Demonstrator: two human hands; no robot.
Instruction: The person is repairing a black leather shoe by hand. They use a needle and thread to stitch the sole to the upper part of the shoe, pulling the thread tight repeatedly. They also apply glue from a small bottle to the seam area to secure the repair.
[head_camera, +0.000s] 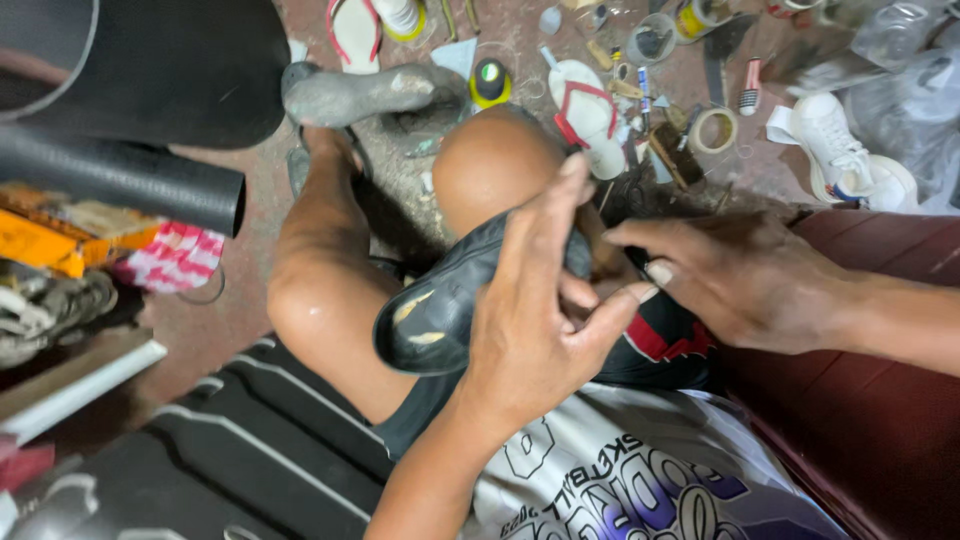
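The black shoe (440, 305) lies sole-up on the knee, scuffed pale at the heel; left hand (530, 320) fingers grasp it, right hand (730, 275) fingers curl against it.

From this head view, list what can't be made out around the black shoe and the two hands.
- Black shoe: the far end is covered by the left hand, so its full shape is hidden.
- Right hand: its fingertips vanish behind the left hand's fingers; whether it grips anything cannot be told.
- Small tools on the floor: too small and cluttered to identify.
- White sneaker: partly hidden under clear plastic.
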